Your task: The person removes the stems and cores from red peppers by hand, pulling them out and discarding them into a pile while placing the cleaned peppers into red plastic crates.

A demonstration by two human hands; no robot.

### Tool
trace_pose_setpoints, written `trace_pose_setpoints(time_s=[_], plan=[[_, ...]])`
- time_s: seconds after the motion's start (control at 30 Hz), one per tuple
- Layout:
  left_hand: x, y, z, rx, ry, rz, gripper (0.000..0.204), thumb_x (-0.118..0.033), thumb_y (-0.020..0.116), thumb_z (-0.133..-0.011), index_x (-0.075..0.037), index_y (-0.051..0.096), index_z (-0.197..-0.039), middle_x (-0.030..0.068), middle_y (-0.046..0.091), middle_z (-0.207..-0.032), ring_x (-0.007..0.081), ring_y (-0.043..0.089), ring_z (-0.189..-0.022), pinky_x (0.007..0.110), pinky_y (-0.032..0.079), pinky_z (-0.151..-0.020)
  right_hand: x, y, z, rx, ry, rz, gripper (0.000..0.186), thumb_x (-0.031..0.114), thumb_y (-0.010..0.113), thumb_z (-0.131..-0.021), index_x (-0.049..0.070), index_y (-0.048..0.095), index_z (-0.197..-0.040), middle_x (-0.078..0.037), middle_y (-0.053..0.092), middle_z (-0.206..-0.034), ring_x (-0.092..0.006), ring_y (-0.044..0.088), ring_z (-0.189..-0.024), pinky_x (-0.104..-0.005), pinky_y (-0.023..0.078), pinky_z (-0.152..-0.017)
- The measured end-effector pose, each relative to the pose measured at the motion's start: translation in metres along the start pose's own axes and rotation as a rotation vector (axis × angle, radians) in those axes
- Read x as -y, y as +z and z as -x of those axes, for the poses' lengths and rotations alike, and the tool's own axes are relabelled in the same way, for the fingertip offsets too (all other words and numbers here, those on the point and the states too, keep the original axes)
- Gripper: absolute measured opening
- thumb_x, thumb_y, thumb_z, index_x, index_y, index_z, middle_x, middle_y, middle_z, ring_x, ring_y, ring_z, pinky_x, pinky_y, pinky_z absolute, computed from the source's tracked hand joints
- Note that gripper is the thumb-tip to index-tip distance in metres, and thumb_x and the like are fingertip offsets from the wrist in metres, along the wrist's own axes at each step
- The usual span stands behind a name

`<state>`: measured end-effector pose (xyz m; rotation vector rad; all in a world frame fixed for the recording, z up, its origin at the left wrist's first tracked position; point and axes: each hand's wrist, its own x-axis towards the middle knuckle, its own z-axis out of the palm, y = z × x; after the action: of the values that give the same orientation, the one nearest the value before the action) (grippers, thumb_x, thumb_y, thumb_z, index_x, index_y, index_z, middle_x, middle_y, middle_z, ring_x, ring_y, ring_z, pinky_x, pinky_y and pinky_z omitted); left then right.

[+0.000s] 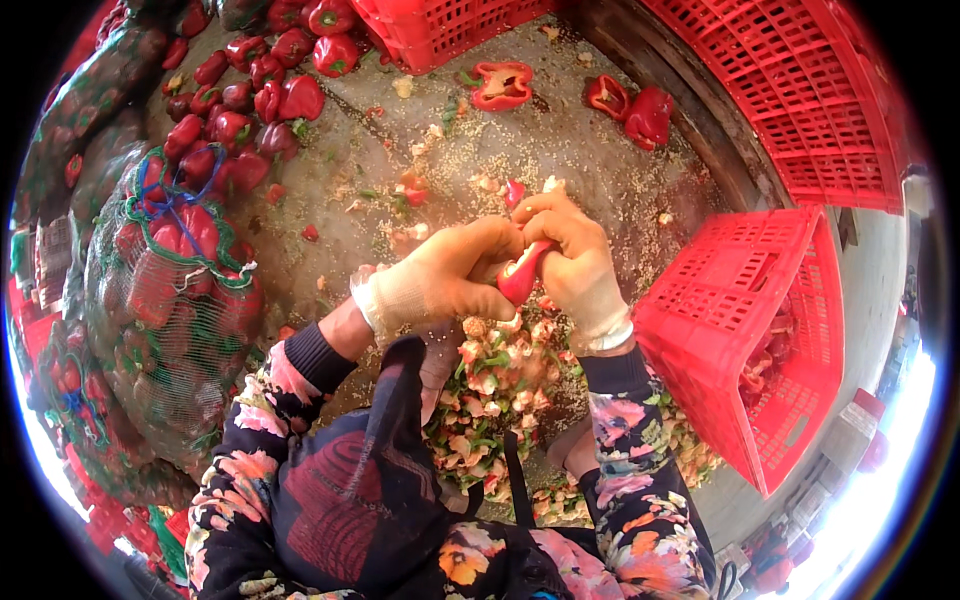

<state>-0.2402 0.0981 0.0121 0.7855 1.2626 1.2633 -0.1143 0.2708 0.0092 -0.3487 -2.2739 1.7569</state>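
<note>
A piece of red bell pepper [517, 280] is held between my two gloved hands, its pale inner side partly showing. My left hand [440, 275], in an orange and white glove, is closed on it, thumb below and fingers above. Around its right side curl the fingers of my right hand [578, 268], gloved alike. Another small red bit [514, 192] shows just above my fingers; whether it belongs to the same pepper I cannot tell. Beneath my hands lies a heap of pepper cores and trimmings [505, 375].
Whole red peppers [235, 125] are piled at the far left, beside a filled mesh sack [165, 330]. A tilted red crate [710, 290] with pepper pieces inside stands at right. More crates [790, 95] rise behind. Cut peppers [502, 86] and scattered seeds lie on the ground.
</note>
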Motion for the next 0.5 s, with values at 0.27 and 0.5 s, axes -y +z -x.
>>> trace_pose_setpoints(time_s=[0.27,0.5], plan=[[-0.011,0.022,0.021,-0.066,-0.188,0.240,0.047,-0.017,0.084,-0.087,0.000,0.062,-0.125,0.0001,0.065,-0.107,0.0092,0.060,-0.101,0.027,0.051,-0.088,0.004,0.035,0.025,-0.087,0.503,-1.174,0.037,0.039,0.062,-0.101,0.003,0.066,-0.095,-0.005,0.063,-0.093,-0.0157,0.059,-0.090,-0.0306,0.049,-0.085],[-0.016,0.022,0.028,0.038,-0.133,0.102,0.041,-0.024,0.069,-0.099,-0.001,0.062,-0.133,0.0013,0.066,-0.110,0.0076,0.059,-0.100,0.025,0.049,-0.087,0.002,0.040,0.031,-0.276,0.592,-0.774,0.029,0.028,0.070,-0.096,0.011,0.061,-0.074,0.006,0.058,-0.073,-0.0060,0.051,-0.067,-0.0258,0.042,-0.062]])
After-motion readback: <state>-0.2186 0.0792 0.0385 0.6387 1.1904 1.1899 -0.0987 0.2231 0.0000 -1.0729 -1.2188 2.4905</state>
